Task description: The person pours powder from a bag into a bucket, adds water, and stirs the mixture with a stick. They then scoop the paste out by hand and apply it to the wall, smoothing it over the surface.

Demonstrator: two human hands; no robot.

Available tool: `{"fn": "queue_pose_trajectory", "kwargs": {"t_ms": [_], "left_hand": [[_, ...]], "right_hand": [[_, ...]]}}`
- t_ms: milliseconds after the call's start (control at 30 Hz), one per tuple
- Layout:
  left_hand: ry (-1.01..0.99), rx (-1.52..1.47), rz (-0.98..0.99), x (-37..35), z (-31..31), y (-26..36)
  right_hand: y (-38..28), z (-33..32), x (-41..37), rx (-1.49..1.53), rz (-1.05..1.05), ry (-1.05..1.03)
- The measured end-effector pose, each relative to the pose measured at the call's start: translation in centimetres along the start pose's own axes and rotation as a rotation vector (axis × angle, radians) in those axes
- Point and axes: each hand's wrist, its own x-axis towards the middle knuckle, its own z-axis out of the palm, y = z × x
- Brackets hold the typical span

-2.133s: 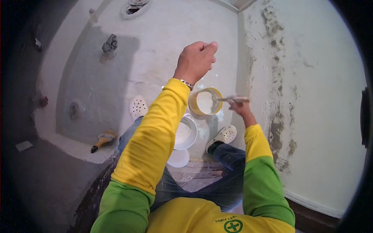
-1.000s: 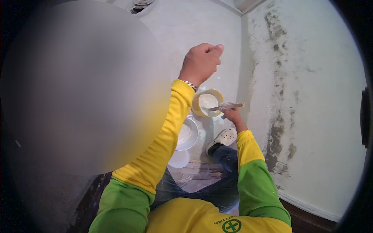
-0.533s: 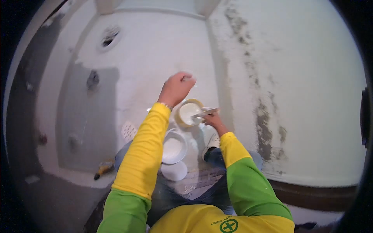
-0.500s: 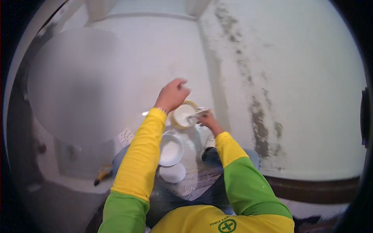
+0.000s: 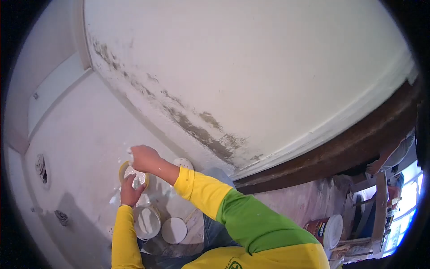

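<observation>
My left hand [image 5: 130,192] is at the near rim of a small yellow-rimmed tub [image 5: 145,181], with its thumb and fingers closed over the edge. Inside the tub is wet white paste. Above the far side of it, my right hand [image 5: 147,158] is curled into a grip. A pale end of the putty knife [image 5: 130,152] shows at its knuckles; the rest is hidden by the hand. Close to my left forearm stands a white bucket [image 5: 154,226] holding white material. Its round white lid [image 5: 174,230] lies flat beside it.
A white wall with dark stains [image 5: 195,127] rises ahead, edged by a dark brown beam [image 5: 380,139]. A white shoe [image 5: 182,164] is near the wall. To the right are a red-labelled paint pail [image 5: 332,231], a wooden frame [image 5: 380,210] and another person's arm [image 5: 380,162].
My view has swung right, bringing the paint pail and other person into sight. My left hand has come down to the tub. My right hand has risen from inside it.
</observation>
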Motion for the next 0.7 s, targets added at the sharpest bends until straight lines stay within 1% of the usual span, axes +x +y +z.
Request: {"fn": "queue_pose_trajectory", "kwargs": {"t_ms": [33,67,100,133,167,200,233,267,333,367,433,467,533,567,600,633,667,700], "left_hand": [[-0.037,-0.025,-0.025,-0.1,1.0,-0.3],[-0.056,0.007,0.0,-0.5,2.2,-1.3],[-0.007,-0.037,-0.039,-1.1,2.7,-0.4],[0.062,-0.028,-0.035,-1.6,3.6,-1.2],[0.139,-0.027,-0.032,-2.0,3.9,-1.5],[0.209,-0.04,-0.109,-2.3,3.6,-0.9],[0.305,-0.066,-0.2,-2.6,4.1,-1.7],[0.334,-0.09,-0.339,-2.8,3.6,-1.3],[0.419,-0.161,-0.559,-2.6,2.5,0.3],[0.417,-0.129,-0.572,-2.6,2.9,0.0],[0.559,-0.264,-0.616,-2.6,4.5,-2.7],[0.546,-0.248,-0.62,-3.2,5.3,-4.1],[0.608,0.198,-0.647,-4.0,6.9,-6.5],[0.506,0.096,-0.744,-4.3,6.9,-7.5],[0.49,0.105,-0.734,-3.7,6.3,-6.0],[0.278,0.199,-0.801,-3.1,4.8,-2.8],[0.065,0.294,-0.864,-3.0,3.8,-1.1],[0.053,0.31,-0.862,-3.3,3.3,-1.5]], "right_hand": [[-0.2,-0.2,0.5,0.013,-0.03,0.031],[0.2,-0.1,1.2,0.073,-0.022,0.044],[0.7,-0.3,2.2,0.146,-0.028,0.042],[0.8,-1.3,2.5,0.262,-0.055,0.105],[1.6,-1.6,3.3,0.349,-0.132,0.269],[0.6,-5.0,2.5,0.323,-0.113,0.287],[0.7,-6.4,2.6,0.378,-0.065,0.363],[1.0,-7.8,2.6,0.396,-0.068,0.462],[1.7,-9.6,2.8,0.404,-0.019,0.475],[2.1,-10.2,2.7,0.436,-0.011,0.465],[2.4,-10.9,2.9,0.567,0.069,0.486],[2.7,-10.8,3.0,0.58,0.085,0.486],[3.1,-10.9,3.2,0.633,0.07,0.479],[3.2,-11.1,3.1,0.639,0.083,0.489],[3.2,-11.5,2.9,0.614,0.088,0.466],[3.2,-11.7,2.6,0.589,0.096,0.44],[3.3,-11.8,2.4,0.598,0.115,0.445],[3.3,-11.8,2.3,0.607,0.105,0.439]]}}
